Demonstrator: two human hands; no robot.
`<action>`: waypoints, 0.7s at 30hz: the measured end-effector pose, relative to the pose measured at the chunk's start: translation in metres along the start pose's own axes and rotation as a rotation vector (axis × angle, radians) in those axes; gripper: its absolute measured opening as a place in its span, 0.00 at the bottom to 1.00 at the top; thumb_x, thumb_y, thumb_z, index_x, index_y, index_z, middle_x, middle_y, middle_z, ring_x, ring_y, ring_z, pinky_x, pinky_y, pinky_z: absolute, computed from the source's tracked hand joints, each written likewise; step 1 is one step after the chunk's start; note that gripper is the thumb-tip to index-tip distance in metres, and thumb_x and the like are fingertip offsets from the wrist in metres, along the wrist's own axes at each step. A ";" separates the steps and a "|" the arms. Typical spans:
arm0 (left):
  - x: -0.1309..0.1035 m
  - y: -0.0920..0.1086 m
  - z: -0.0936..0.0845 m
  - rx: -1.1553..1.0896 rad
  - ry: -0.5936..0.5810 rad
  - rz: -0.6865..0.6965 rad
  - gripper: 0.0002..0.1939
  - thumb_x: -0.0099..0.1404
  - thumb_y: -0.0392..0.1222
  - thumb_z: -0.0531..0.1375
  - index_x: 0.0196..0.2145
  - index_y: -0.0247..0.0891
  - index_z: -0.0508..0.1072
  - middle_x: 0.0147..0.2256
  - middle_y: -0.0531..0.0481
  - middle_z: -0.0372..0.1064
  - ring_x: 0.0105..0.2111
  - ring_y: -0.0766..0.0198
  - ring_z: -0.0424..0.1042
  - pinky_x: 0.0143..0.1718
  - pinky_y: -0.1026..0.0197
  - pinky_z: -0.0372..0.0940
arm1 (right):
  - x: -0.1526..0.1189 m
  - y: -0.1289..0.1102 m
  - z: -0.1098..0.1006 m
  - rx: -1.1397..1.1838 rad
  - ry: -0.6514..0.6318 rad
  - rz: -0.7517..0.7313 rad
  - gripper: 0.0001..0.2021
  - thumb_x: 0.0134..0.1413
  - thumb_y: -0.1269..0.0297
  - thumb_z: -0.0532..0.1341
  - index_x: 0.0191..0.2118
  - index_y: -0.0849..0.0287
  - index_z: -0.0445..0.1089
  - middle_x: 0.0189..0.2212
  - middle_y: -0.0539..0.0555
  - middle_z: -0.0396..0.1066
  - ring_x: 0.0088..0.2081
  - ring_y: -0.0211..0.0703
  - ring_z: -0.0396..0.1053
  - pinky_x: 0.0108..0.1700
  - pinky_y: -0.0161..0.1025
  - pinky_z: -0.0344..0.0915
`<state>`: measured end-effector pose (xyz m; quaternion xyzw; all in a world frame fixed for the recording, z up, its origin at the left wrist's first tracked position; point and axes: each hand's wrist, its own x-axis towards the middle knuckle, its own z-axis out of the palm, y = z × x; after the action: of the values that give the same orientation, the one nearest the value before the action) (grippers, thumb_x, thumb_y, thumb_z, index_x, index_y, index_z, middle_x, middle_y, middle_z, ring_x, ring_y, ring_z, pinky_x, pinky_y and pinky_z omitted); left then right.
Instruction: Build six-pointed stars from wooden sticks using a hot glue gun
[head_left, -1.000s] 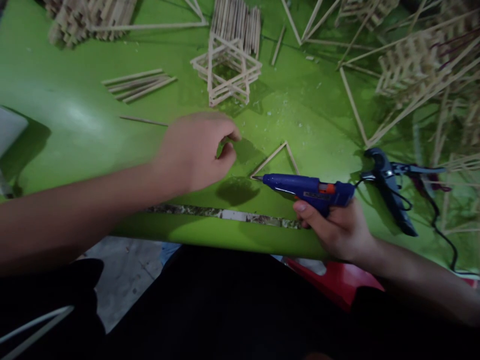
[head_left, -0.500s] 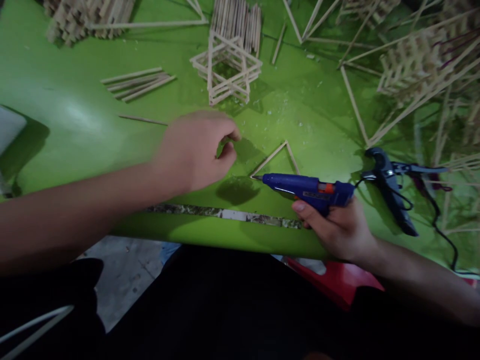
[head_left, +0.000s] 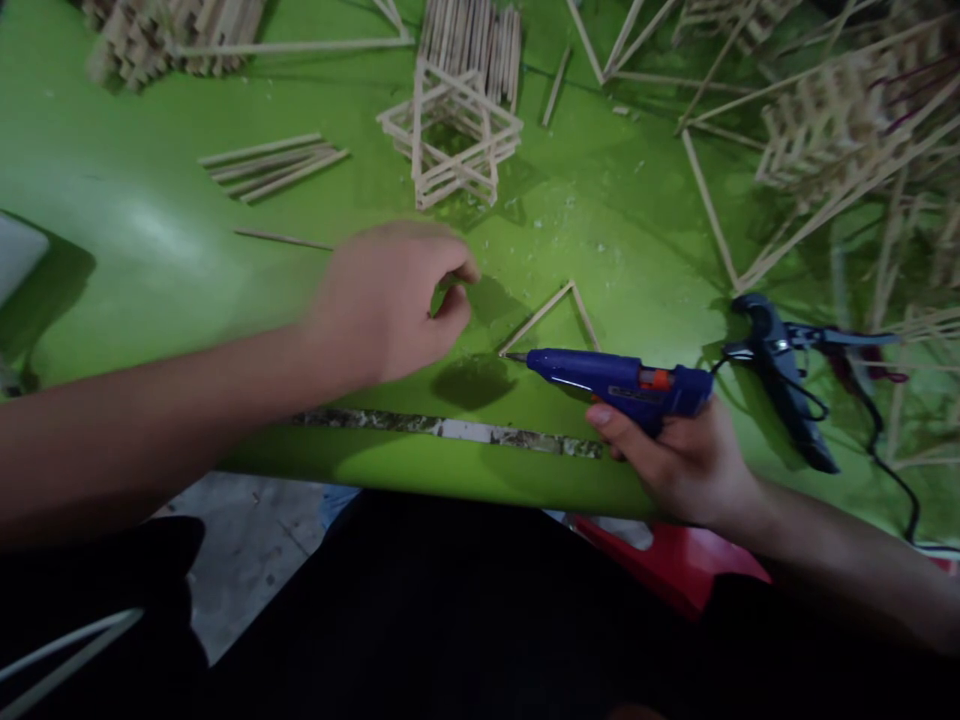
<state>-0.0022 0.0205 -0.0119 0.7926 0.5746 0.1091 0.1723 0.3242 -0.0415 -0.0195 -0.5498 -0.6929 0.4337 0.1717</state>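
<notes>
My right hand (head_left: 686, 450) is wrapped round the handle of a blue glue gun (head_left: 600, 378). The gun's tip points left and meets the lower left corner of a small stick triangle (head_left: 537, 317) lying on the green table (head_left: 360, 465). Left of that triangle my left hand (head_left: 397, 300) hovers above its own shadow, thumb and forefinger curled with a gap between them and nothing visible there. Its other fingers are hidden. One thin stick (head_left: 281, 239) lies behind the left hand, partly covered by it.
A stacked star-shaped stick frame (head_left: 454, 140) stands behind, near loose sticks (head_left: 274, 167) and a stick bundle (head_left: 469, 45). On the right are dark-handled pliers (head_left: 787, 385), a cord and larger stick frames (head_left: 817, 130). A patterned strip (head_left: 465, 431) lies near the front edge.
The glue gun and my right hand have shifted very slightly to the right. My left hand keeps nearly the same pose and place.
</notes>
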 end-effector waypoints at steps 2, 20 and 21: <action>0.000 0.000 -0.001 -0.004 -0.001 -0.005 0.18 0.79 0.41 0.57 0.48 0.39 0.88 0.49 0.43 0.88 0.46 0.52 0.85 0.46 0.54 0.76 | 0.001 -0.001 0.000 0.000 -0.003 -0.009 0.14 0.73 0.51 0.72 0.37 0.52 0.80 0.20 0.46 0.71 0.20 0.40 0.69 0.21 0.38 0.64; 0.000 -0.004 0.005 -0.006 0.042 0.033 0.14 0.77 0.40 0.60 0.47 0.41 0.87 0.48 0.45 0.88 0.48 0.47 0.85 0.48 0.47 0.79 | -0.003 0.000 0.005 0.090 0.045 0.035 0.20 0.71 0.47 0.75 0.31 0.53 0.79 0.21 0.49 0.71 0.20 0.38 0.65 0.20 0.38 0.63; 0.000 -0.004 0.005 -0.001 0.051 0.042 0.13 0.76 0.39 0.60 0.47 0.41 0.87 0.48 0.44 0.88 0.48 0.46 0.85 0.48 0.46 0.79 | -0.003 -0.001 0.006 0.095 0.059 0.024 0.19 0.71 0.47 0.75 0.31 0.53 0.79 0.21 0.48 0.71 0.20 0.38 0.65 0.20 0.38 0.63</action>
<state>-0.0042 0.0209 -0.0182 0.8014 0.5620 0.1332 0.1556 0.3203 -0.0463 -0.0215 -0.5617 -0.6598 0.4516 0.2126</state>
